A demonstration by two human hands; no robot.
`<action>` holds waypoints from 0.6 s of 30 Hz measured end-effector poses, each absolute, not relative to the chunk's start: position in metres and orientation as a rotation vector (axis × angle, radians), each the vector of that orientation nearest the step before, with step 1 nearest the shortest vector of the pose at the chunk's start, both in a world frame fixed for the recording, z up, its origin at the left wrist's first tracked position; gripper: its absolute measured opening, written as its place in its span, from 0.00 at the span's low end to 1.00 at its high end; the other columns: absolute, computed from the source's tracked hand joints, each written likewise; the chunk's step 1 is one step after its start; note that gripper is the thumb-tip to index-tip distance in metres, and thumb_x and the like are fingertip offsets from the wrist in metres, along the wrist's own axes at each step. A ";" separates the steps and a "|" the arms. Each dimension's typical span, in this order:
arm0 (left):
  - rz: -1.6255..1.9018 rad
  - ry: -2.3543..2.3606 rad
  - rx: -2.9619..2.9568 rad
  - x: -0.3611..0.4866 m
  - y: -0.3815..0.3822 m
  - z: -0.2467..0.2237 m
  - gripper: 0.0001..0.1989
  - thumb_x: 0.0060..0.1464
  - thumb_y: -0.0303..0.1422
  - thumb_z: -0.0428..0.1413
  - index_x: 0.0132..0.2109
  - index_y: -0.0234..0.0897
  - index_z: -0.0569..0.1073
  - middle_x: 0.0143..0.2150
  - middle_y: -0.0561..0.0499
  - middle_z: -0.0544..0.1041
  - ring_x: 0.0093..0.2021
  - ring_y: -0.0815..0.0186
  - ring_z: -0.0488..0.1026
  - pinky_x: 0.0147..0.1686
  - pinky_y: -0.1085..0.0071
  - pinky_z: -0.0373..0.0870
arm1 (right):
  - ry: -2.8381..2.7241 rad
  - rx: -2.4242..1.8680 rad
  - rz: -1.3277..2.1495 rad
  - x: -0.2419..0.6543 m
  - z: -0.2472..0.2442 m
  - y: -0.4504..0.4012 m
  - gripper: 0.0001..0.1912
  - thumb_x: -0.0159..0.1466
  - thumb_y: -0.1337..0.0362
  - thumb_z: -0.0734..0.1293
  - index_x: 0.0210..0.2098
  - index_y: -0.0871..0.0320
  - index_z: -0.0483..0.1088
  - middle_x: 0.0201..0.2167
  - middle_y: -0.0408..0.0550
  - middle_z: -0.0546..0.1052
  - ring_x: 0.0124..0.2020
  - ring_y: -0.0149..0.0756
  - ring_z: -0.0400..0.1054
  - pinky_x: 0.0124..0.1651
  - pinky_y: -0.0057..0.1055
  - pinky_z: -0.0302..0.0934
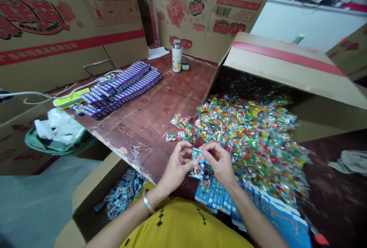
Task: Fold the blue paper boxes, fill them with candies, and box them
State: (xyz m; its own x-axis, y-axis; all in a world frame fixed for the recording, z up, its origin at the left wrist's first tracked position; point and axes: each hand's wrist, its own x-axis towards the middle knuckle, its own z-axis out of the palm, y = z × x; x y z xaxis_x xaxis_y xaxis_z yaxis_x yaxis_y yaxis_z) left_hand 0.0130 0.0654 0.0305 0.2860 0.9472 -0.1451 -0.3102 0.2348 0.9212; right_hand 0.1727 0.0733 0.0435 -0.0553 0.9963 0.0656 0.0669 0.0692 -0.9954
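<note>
Both hands meet over the table's near edge around one small blue printed packet (197, 165). My left hand (179, 163) pinches its left side, thumb across the front. My right hand (219, 162) has its thumb and fingers closed at the packet's upper right corner. Just right of the hands spreads a heap of clear bags of colourful candy (249, 133). Rows of flat blue packets (263, 206) lie beneath and beside my right forearm. An open carton at the lower left holds a pile of small blue packets (123, 192).
Purple packets (123, 85) stand in rows at the back left, beside a yellow-green power strip (71, 98). A white bottle (177, 56) and a small jar (185, 65) stand at the back. Large cartons (195, 14) line the table. A green basket (54, 146) with white plastic is at left.
</note>
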 end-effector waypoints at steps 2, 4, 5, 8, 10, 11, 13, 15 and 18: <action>1.013 0.881 0.991 0.010 0.065 0.032 0.24 0.50 0.27 0.61 0.51 0.43 0.61 0.42 0.53 0.69 0.36 0.70 0.70 0.33 0.77 0.67 | -1.332 -1.180 1.221 0.173 0.046 0.076 0.10 0.60 0.59 0.69 0.28 0.56 0.67 0.32 0.45 0.74 0.35 0.36 0.70 0.40 0.31 0.65; 1.005 0.895 1.061 0.006 0.066 0.034 0.24 0.51 0.27 0.60 0.54 0.43 0.62 0.43 0.51 0.70 0.41 0.67 0.71 0.37 0.74 0.69 | -1.296 -1.218 1.294 0.174 0.048 0.079 0.10 0.57 0.59 0.72 0.30 0.56 0.67 0.31 0.44 0.74 0.33 0.34 0.69 0.37 0.30 0.64; 0.997 0.897 1.092 0.005 0.066 0.036 0.24 0.52 0.28 0.59 0.55 0.43 0.61 0.44 0.50 0.71 0.42 0.65 0.71 0.39 0.72 0.69 | -1.287 -1.244 1.327 0.175 0.049 0.081 0.11 0.56 0.59 0.73 0.31 0.57 0.68 0.31 0.44 0.74 0.32 0.34 0.69 0.36 0.29 0.64; 0.954 0.893 1.145 0.000 0.066 0.041 0.26 0.54 0.29 0.58 0.59 0.43 0.61 0.48 0.46 0.72 0.47 0.60 0.71 0.43 0.67 0.70 | -1.308 -1.295 1.378 0.180 0.051 0.085 0.11 0.56 0.57 0.72 0.30 0.58 0.71 0.30 0.45 0.75 0.31 0.34 0.69 0.35 0.30 0.64; 0.932 0.894 1.157 -0.002 0.065 0.044 0.27 0.54 0.30 0.58 0.60 0.44 0.61 0.51 0.44 0.71 0.50 0.59 0.70 0.45 0.66 0.70 | -1.330 -1.295 1.389 0.183 0.052 0.088 0.12 0.57 0.56 0.72 0.27 0.59 0.71 0.28 0.45 0.75 0.30 0.34 0.68 0.34 0.30 0.63; 0.928 0.896 1.164 -0.003 0.065 0.044 0.27 0.54 0.30 0.58 0.61 0.44 0.61 0.52 0.44 0.71 0.51 0.58 0.69 0.46 0.65 0.70 | -1.340 -1.291 1.395 0.183 0.052 0.088 0.13 0.57 0.56 0.72 0.26 0.59 0.71 0.28 0.45 0.75 0.30 0.34 0.68 0.34 0.30 0.63; 0.919 0.898 1.184 -0.003 0.064 0.045 0.27 0.55 0.30 0.57 0.61 0.44 0.62 0.51 0.45 0.72 0.49 0.59 0.70 0.46 0.65 0.70 | -1.377 -1.295 1.369 0.182 0.053 0.087 0.12 0.58 0.56 0.71 0.26 0.58 0.71 0.28 0.45 0.75 0.29 0.35 0.68 0.34 0.30 0.63; 0.906 0.892 1.200 -0.002 0.063 0.043 0.24 0.55 0.31 0.57 0.59 0.44 0.65 0.50 0.46 0.73 0.48 0.59 0.70 0.45 0.66 0.69 | -1.459 -1.304 1.243 0.179 0.056 0.083 0.11 0.60 0.57 0.69 0.26 0.57 0.71 0.29 0.46 0.75 0.31 0.36 0.69 0.35 0.32 0.63; 0.894 0.916 1.197 -0.001 0.063 0.040 0.19 0.54 0.32 0.58 0.53 0.41 0.70 0.48 0.47 0.75 0.45 0.60 0.71 0.43 0.68 0.69 | -1.628 -1.281 1.018 0.175 0.063 0.074 0.12 0.64 0.59 0.64 0.27 0.56 0.72 0.32 0.48 0.75 0.35 0.38 0.70 0.40 0.34 0.63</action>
State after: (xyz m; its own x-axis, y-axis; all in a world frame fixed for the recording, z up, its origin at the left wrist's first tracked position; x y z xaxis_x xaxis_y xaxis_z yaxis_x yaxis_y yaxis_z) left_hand -0.0015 0.0629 0.0400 0.3699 0.9234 -0.1026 -0.0807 0.1419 0.9866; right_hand 0.1746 0.0741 0.0628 -0.1569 0.9811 0.1131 0.3282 0.1598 -0.9310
